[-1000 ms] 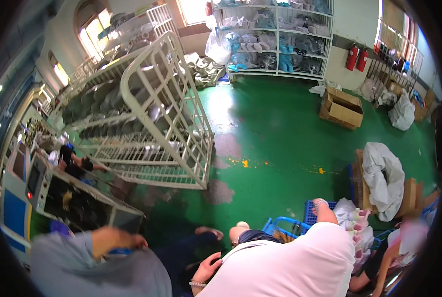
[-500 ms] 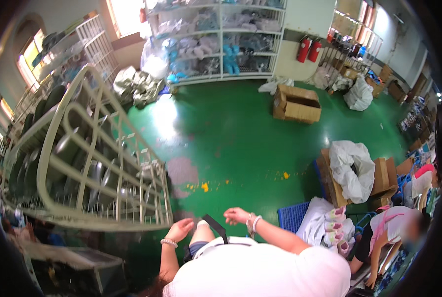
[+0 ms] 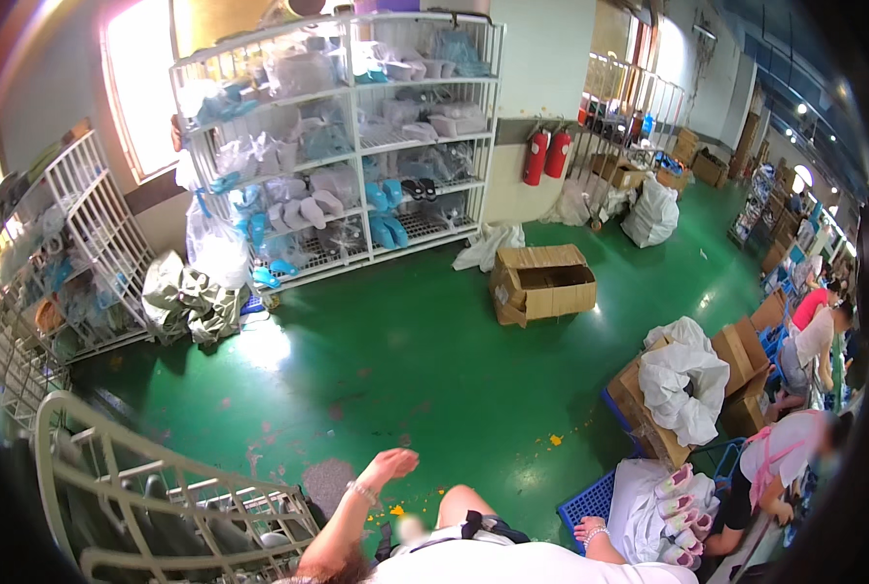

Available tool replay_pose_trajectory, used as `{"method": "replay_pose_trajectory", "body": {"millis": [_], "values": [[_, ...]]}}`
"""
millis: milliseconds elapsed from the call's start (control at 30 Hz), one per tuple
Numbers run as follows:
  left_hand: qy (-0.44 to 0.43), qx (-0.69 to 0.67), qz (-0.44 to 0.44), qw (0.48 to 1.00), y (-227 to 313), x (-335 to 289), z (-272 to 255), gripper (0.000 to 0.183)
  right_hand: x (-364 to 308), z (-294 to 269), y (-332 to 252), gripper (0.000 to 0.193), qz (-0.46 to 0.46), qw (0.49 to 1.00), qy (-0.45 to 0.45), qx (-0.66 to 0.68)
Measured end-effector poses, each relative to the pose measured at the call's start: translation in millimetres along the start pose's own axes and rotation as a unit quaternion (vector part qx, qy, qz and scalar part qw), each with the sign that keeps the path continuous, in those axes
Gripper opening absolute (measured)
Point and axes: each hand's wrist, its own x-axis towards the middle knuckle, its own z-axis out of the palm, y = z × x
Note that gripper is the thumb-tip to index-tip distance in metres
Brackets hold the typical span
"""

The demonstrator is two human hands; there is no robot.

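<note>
Shelving unit (image 3: 358, 149) shifts L + down in view vs. prev. frame; cart (image 3: 47, 457) drops to lower-L edge; L hand (image 3: 392, 467) and R hand (image 3: 587, 529), near each other in that frame, now sit well apart.

Lgst → smallest:

Shelving unit: white bars, open tiers, crinkly clear bags + footwear on them. Cart: cream rounded tubing, prob. metal, rigid.

Open carton (image 3: 561, 300), on green floor (image 3: 454, 360): brown cardboard, boxy, matte.

White sack (image 3: 634, 501), lower R: est. soft, floppy; wt. unclear, contents hidden. Best hold: fistful of a fold. Surface creased. Beside crate or over its edge, can't tell.

Blue crate (image 3: 600, 493), lower R, just past R hand in view: est. light if unloaded, stiff, not fragile, a bit slick (prob. plastic). Best hold: rim, fingertips hooked thru lattice. Grid texture, straight-sided.

Shoes (image 3: 676, 506), white w/ pink, rowed along sack's R side: est. light, pliable; hold at heel.

L hand: out over floor, empty, fingers loosely bent, touching nothing. R hand: nearest crate + sack; grip and contact can't be told.

Bracelets (image 3: 363, 492), one per wrist: pale, round, beaded.
</note>
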Motion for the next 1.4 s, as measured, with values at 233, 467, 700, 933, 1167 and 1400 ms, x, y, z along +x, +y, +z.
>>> {"method": "replay_pose_trajectory", "body": {"millis": [233,467,700,933,1167,1400], "values": [[-0.144,0.108,-0.032,0.983,83,221,-24,0.039,33,118,-120,0.024,0.028,0.993,0.041,-0.112],[0.312,0.357,-0.247,0.845,-17,251,-193,0.032,141,238,-463,0.018,-0.412,0.505,0.041,-0.758],[0.249,0.292,-0.354,0.853,-6,321,-263,0.028,53,488,-792,0.020,-0.350,0.929,-0.119,-0.028],[0.109,0.403,-0.297,0.859,89,470,-353,0.024,-52,684,-939,0.021,-0.480,0.847,-0.229,-0.005],[0.090,0.737,-0.032,0.669,296,665,-491,0.022,-141,830,-1170,0.027,-0.613,0.733,-0.289,-0.056],[0.521,0.222,0.159,0.808,355,733,-460,0.019,-102,1012,-1335,0.060,-0.529,0.760,-0.249,-0.284]]}}
